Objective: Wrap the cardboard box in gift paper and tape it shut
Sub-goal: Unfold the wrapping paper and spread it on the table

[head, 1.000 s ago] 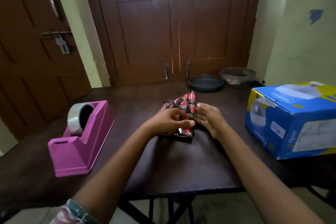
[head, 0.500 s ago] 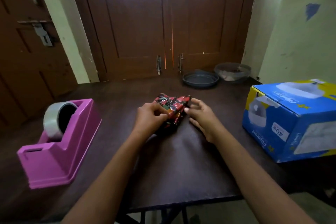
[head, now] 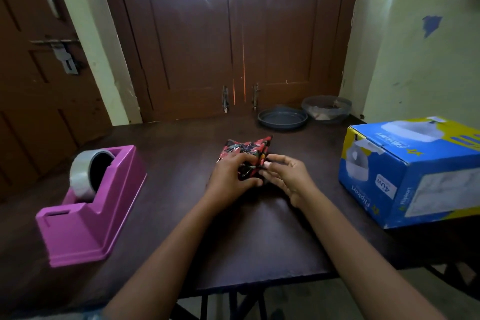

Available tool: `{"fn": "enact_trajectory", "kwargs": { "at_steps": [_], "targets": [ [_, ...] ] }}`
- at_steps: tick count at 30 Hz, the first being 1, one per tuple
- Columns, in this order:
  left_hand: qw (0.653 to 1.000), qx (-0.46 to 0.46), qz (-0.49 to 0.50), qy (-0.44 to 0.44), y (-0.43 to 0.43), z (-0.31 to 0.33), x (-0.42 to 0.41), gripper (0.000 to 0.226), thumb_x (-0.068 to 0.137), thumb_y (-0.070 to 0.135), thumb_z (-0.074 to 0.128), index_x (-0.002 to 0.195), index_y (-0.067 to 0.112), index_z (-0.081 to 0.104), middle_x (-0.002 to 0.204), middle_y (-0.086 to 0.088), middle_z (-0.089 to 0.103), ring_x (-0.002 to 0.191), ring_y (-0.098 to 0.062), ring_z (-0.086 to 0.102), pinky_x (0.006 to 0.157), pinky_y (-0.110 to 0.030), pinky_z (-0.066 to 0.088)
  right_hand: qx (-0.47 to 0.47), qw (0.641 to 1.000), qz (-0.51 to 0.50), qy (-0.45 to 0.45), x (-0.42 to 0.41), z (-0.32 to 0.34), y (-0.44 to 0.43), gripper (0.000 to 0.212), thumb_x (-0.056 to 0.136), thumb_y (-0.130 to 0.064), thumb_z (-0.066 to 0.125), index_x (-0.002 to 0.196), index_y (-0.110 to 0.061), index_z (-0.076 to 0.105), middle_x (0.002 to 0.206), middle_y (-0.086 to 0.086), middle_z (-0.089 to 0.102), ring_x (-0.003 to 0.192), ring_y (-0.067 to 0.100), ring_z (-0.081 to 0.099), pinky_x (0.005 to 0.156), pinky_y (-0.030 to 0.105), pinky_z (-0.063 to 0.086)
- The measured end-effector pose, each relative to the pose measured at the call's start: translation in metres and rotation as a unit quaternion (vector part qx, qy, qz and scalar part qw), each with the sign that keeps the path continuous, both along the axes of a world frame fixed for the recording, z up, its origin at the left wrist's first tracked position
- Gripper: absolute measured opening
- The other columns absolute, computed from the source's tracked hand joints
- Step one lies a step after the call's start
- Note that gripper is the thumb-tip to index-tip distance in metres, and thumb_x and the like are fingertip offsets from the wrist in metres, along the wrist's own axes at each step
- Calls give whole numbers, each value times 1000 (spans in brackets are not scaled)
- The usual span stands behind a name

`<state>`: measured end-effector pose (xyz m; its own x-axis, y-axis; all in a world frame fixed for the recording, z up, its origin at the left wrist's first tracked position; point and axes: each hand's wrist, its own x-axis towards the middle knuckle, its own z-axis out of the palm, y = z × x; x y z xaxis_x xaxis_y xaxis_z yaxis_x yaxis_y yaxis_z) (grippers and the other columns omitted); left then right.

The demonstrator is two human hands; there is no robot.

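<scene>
The wrapped box [head: 246, 149] is sitting at the centre of the frame on the dark table [head: 259, 241], a small parcel fully covered in glossy gift paper [head: 261, 144], red and black with pale flecks. The paper is looking crumpled, and its far right corner is sticking up in a loose point.

The left hand [head: 231, 176] is lying over the near left part of the parcel, fingers curled down onto the top and thumb tucked against the near edge, clamping it. The right hand [head: 288, 179] is coming in from the right, thumb and bent fingers pinching the parcel's right end.

Counting up: one parcel, two hands. One pink tape dispenser [head: 91, 215] is standing at lower left, carrying one roll of clear tape [head: 80, 176]. One blue and yellow carton [head: 415, 176] is resting at the right edge, well apart from the parcel. One dark round plate [head: 283, 118] and one translucent bowl [head: 327, 109] are sitting side by side at the table's far edge, in front of the brown double door [head: 233, 47].

The carton is showing "Flipkart" on several faces, and a white label that seems to be reading "4UW". The parcel's print is too busy to make out any writing.
</scene>
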<state>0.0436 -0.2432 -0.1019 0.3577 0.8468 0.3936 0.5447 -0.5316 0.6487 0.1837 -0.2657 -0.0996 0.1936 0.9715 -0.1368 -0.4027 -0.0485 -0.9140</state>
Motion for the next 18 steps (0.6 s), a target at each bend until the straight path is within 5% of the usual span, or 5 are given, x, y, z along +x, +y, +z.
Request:
{"fn": "enact_trajectory", "kwargs": {
  "at_steps": [4,7,14,18],
  "targets": [
    [997,40,65,-33,0,-2,0,19,75,10,74,93,12,72,87,0,69,76,-10,61,66,-5,40,11,1000,22,-9,-1,0,0,37,86,-3,62,121,0,50,91,10,62,72,14,65,59,15,55],
    [994,-33,25,-100,4,-1,-5,12,76,12,75,87,15,71,82,-4,70,75,-17,65,72,-27,51,24,999,32,-27,-2,-2,-1,42,82,-3,67,120,-5,50,98,8,63,84,15,64,67,17,56],
    [976,-137,-26,-169,-2,8,-9,10,81,7,70,79,16,68,74,-4,68,66,-9,62,65,-23,50,38,992,-9,-124,1,-7,0,11,81,-4,68,88,-9,61,83,4,67,74,12,65,57,15,53],
    [973,-148,-21,-174,-5,12,-8,16,81,4,68,73,17,66,68,-2,65,61,-8,59,61,-20,49,62,987,-13,-149,-1,-8,2,16,83,1,64,70,-9,60,72,6,65,64,9,65,61,16,55]
  ]
}}
